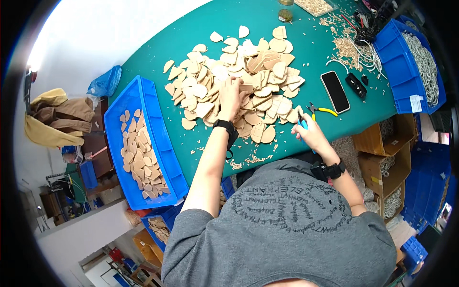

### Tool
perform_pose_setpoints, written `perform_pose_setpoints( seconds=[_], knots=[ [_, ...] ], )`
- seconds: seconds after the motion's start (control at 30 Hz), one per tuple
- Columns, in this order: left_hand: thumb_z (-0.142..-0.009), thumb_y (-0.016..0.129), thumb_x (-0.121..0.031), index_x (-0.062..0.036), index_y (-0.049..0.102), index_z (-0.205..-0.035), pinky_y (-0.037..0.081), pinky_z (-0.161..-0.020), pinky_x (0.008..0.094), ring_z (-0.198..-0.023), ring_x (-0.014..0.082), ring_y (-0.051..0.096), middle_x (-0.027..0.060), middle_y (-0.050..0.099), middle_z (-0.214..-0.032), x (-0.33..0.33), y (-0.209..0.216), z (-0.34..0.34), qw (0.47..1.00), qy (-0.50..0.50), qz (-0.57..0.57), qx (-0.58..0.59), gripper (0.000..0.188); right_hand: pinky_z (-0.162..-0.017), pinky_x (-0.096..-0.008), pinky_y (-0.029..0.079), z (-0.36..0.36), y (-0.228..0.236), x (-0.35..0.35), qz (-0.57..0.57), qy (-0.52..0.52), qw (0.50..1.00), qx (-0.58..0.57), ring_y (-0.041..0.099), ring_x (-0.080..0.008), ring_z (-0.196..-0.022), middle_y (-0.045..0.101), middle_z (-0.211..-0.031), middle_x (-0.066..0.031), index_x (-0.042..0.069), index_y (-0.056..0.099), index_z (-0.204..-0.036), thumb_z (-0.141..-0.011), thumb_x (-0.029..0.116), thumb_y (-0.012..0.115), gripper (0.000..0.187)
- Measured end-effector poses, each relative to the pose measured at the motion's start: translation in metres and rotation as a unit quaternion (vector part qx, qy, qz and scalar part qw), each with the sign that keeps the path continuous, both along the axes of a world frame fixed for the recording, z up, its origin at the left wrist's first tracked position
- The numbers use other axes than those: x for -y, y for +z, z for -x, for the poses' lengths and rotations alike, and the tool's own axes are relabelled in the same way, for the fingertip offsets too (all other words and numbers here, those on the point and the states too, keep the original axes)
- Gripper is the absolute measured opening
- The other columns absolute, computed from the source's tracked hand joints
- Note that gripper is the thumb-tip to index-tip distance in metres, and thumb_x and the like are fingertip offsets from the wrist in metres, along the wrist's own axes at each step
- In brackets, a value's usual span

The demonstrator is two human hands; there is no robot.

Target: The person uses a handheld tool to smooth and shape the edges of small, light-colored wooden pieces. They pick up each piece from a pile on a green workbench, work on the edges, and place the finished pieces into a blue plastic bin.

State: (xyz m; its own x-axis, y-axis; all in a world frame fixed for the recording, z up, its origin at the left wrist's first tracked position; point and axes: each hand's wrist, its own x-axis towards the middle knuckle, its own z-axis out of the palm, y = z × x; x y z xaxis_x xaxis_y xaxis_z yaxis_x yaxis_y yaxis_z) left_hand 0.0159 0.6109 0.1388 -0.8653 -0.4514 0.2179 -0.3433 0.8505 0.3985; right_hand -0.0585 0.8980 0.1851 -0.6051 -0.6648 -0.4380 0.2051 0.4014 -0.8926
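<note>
A heap of tan, flat wooden pieces [267, 62], many half-round and some with scored lines, is spread over the green table. My left hand [230, 100] reaches into the middle of it, fingers curled and thumb apart, closed on a wooden piece [246, 88] whose far side is partly hidden. At the heap's near right edge, my right hand [311, 136] is wrapped around blue-handled pliers [303, 124]. Their dark jaws point away from me, close to the wooden pieces. Just beyond that hand lie yellow-handled pliers [326, 111].
On the left stands a blue bin [149, 91] with more wooden pieces. A phone [335, 92] and a black device [355, 86] lie on the right of the green table [306, 28]. Small wooden pegs [348, 50] are scattered there, beside a blue crate [399, 62] of cords.
</note>
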Motion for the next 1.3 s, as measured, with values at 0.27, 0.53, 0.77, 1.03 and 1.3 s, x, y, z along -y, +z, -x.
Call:
perform_pose_setpoints(
  seconds=[0.27, 0.53, 0.77, 1.03, 1.3],
  knots=[
    [-0.088, 0.062, -0.019, -0.0039, 0.055, -0.121, 0.047, -0.061, 0.0222, -0.079, 0.0092, 0.063, 0.0101, 0.069, -0.096, -0.029, 0.049, -0.042, 0.827, 0.033, -0.528, -0.19, 0.037, -0.075, -0.0284, 0.046, 0.001, 0.032, 0.048, 0.096, 0.118, 0.988, -0.028, 0.058, -0.0141, -0.084, 0.06, -0.088, -0.0075, 0.001, 0.055, -0.106, -0.091, 0.022, 0.054, 0.026],
    [-0.095, 0.054, -0.028, -0.0081, 0.055, -0.121, 0.031, -0.038, 0.0152, -0.064, 0.002, 0.06, 0.0026, 0.066, -0.088, -0.083, 0.123, -0.114, 0.715, 0.078, -0.681, -0.14, 0.032, -0.06, -0.0264, 0.044, -0.03, 0.089, 0.071, 0.088, 0.22, 0.964, -0.123, 0.053, -0.0093, -0.067, 0.063, -0.078, -0.0043, 0.003, 0.065, -0.108, -0.088, 0.031, 0.065, 0.035],
    [-0.094, 0.056, -0.016, 0.0, 0.06, -0.114, 0.05, -0.082, 0.0274, -0.088, 0.0131, 0.063, 0.0082, 0.067, -0.098, -0.089, 0.136, -0.144, 0.812, 0.064, -0.549, -0.186, 0.025, -0.059, -0.0263, 0.045, -0.056, 0.104, 0.078, 0.093, 0.246, 0.947, -0.183, 0.056, -0.0118, -0.064, 0.064, -0.075, -0.0069, 0.003, 0.066, -0.105, -0.085, 0.032, 0.068, 0.035],
    [-0.092, 0.06, -0.019, 0.0001, 0.064, -0.108, 0.05, -0.08, 0.0253, -0.09, 0.0104, 0.062, 0.0066, 0.068, -0.098, -0.091, 0.147, -0.161, 0.874, 0.09, -0.45, -0.161, 0.025, -0.06, -0.0267, 0.047, -0.073, 0.109, 0.085, 0.086, 0.268, 0.941, -0.188, 0.059, -0.0132, -0.065, 0.066, -0.077, -0.0081, 0.003, 0.067, -0.104, -0.085, 0.03, 0.068, 0.034],
    [-0.09, 0.061, -0.02, 0.0, 0.065, -0.107, 0.051, -0.073, 0.0254, -0.084, 0.0098, 0.064, 0.0077, 0.07, -0.09, -0.091, 0.153, -0.178, 0.908, 0.103, -0.374, -0.157, 0.026, -0.057, -0.0261, 0.045, -0.087, 0.1, 0.088, 0.088, 0.283, 0.935, -0.194, 0.056, -0.0114, -0.061, 0.065, -0.074, -0.0076, 0.003, 0.068, -0.104, -0.085, 0.029, 0.069, 0.032]
  ],
)
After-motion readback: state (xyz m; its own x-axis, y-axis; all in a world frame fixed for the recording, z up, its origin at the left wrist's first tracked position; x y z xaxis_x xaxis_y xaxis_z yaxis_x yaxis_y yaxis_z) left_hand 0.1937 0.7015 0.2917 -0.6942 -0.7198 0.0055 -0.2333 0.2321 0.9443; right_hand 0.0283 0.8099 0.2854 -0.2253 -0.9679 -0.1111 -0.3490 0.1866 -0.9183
